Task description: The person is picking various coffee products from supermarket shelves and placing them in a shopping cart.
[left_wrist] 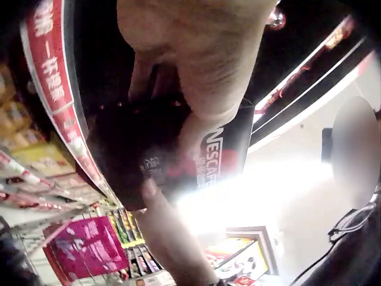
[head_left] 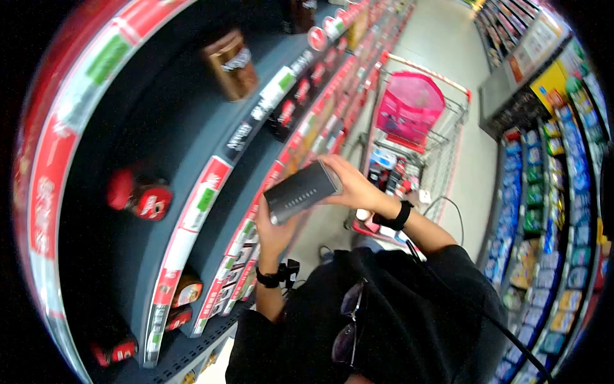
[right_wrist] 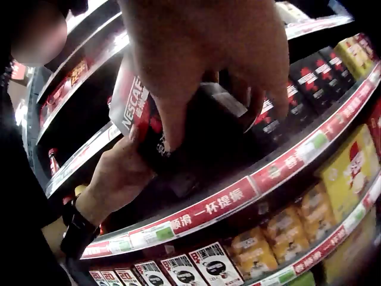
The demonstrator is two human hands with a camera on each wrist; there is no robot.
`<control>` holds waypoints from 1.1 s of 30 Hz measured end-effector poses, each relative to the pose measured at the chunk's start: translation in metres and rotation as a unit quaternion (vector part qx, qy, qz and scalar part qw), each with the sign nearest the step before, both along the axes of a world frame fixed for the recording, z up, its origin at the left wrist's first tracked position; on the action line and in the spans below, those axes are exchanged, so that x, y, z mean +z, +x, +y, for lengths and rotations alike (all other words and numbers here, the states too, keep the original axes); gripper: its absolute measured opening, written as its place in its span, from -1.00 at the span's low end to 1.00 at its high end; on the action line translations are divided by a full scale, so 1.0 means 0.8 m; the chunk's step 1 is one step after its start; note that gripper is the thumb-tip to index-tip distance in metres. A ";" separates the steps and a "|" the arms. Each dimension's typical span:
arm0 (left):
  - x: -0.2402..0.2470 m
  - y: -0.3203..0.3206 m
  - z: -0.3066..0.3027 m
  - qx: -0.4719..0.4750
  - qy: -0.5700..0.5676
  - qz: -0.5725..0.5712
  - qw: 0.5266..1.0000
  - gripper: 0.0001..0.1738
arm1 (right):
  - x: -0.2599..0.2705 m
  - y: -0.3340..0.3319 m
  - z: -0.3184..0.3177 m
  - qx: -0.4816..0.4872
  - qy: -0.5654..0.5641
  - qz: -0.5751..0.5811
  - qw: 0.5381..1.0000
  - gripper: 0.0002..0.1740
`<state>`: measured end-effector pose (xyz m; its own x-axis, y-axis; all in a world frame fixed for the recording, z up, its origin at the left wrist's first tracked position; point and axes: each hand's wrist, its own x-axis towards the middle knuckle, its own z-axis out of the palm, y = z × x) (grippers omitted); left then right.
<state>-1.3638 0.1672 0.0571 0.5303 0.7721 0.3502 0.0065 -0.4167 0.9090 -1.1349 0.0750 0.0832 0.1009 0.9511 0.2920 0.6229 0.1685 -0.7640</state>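
Note:
Both hands hold a dark Nescafé coffee box point(head_left: 302, 194), tilted, in front of the person's chest beside the shelf. My left hand point(head_left: 274, 232) grips its near left end from below, thumb along the side. At the other end, my right hand point(head_left: 350, 184) has its fingers curled over the corner. In the left wrist view the left hand point(left_wrist: 196, 53) spreads across the box point(left_wrist: 128, 158), and the right thumb presses its face. The right wrist view shows the right hand point(right_wrist: 208, 47) over the box and the left hand point(right_wrist: 116, 176) at the white-lettered end.
A shopping cart point(head_left: 425, 69) with a pink bag point(head_left: 409, 105) and several goods stands ahead to the right. Coffee jars point(head_left: 153, 202) and a brown pack point(head_left: 233, 67) sit on the curved shelf at left. Similar dark boxes point(right_wrist: 309, 83) line a shelf. Packets point(head_left: 534, 173) fill the right-hand shelves.

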 end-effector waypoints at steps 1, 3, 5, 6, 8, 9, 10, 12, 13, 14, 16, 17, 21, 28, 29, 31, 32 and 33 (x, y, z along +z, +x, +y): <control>-0.005 0.009 -0.003 -0.022 -0.022 0.019 0.999 -0.15 | -0.006 0.013 -0.018 0.018 -0.024 0.044 0.999 0.03; -0.017 0.043 -0.014 -0.069 -0.089 0.011 0.994 -0.18 | -0.016 0.035 -0.053 -0.012 -0.092 0.052 0.994 -0.06; -0.023 0.081 -0.025 -0.124 -0.180 0.024 0.976 -0.11 | -0.069 0.057 -0.085 -0.046 -0.155 0.223 0.961 0.00; -0.058 0.104 -0.029 -0.158 -0.179 0.024 0.971 -0.16 | -0.090 0.068 -0.104 -0.092 -0.191 0.237 0.948 -0.03; -0.108 0.154 -0.047 -0.205 -0.189 0.017 0.960 -0.18 | -0.115 0.088 -0.137 -0.136 -0.186 0.289 0.929 -0.07; -0.118 0.178 -0.059 -0.227 -0.196 0.026 0.954 -0.21 | -0.141 0.102 -0.153 -0.166 -0.178 0.322 0.915 -0.08; -0.126 0.200 -0.067 -0.262 -0.183 0.087 0.944 -0.22 | -0.166 0.119 -0.168 -0.206 -0.196 0.354 0.891 -0.11; -0.193 0.248 -0.084 -0.316 -0.123 0.134 0.931 -0.17 | -0.155 0.150 -0.182 -0.285 -0.257 0.414 0.826 -0.26; -0.252 0.273 -0.090 -0.356 -0.230 0.180 0.888 -0.19 | -0.196 0.173 -0.193 -0.301 -0.230 0.440 0.814 -0.27; -0.271 0.297 -0.098 -0.360 -0.256 0.230 0.867 -0.18 | -0.206 0.192 -0.199 -0.325 -0.254 0.456 0.789 -0.27; -0.320 0.344 -0.106 -0.368 -0.253 0.285 0.848 -0.16 | -0.248 0.229 -0.204 -0.338 -0.290 0.429 0.786 -0.27; -0.363 0.362 -0.107 -0.373 -0.226 0.291 0.851 -0.15 | -0.274 0.249 -0.204 -0.344 -0.308 0.414 0.784 -0.27; -0.264 0.425 -0.106 -0.357 -0.230 0.377 0.823 -0.14 | -0.296 0.302 -0.185 -0.330 -0.354 0.375 0.791 -0.12; -0.354 0.459 -0.107 -0.331 -0.121 0.349 0.868 -0.54 | -0.445 0.348 -0.184 -0.287 -0.466 0.024 0.837 -0.11; -0.360 0.464 -0.110 -0.332 -0.110 0.318 0.881 -0.54 | -0.439 0.360 -0.183 -0.286 -0.457 0.016 0.842 -0.16; -0.360 0.481 -0.106 -0.367 -0.082 0.316 0.871 -0.56 | -0.416 0.382 -0.182 -0.278 -0.443 0.000 0.852 -0.28; -0.359 0.490 -0.100 -0.381 -0.069 0.314 0.867 -0.56 | -0.401 0.395 -0.177 -0.278 -0.444 -0.003 0.852 -0.41; -0.338 0.494 -0.098 -0.365 -0.097 0.326 0.867 -0.58 | -0.389 0.408 -0.174 -0.268 -0.425 -0.019 0.865 -0.47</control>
<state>-0.9688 0.0886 -0.2137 0.9382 0.1589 -0.3074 0.3452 -0.3654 0.8645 -0.8086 -0.0640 -0.2278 0.5997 0.6435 -0.4757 0.4651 -0.7640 -0.4472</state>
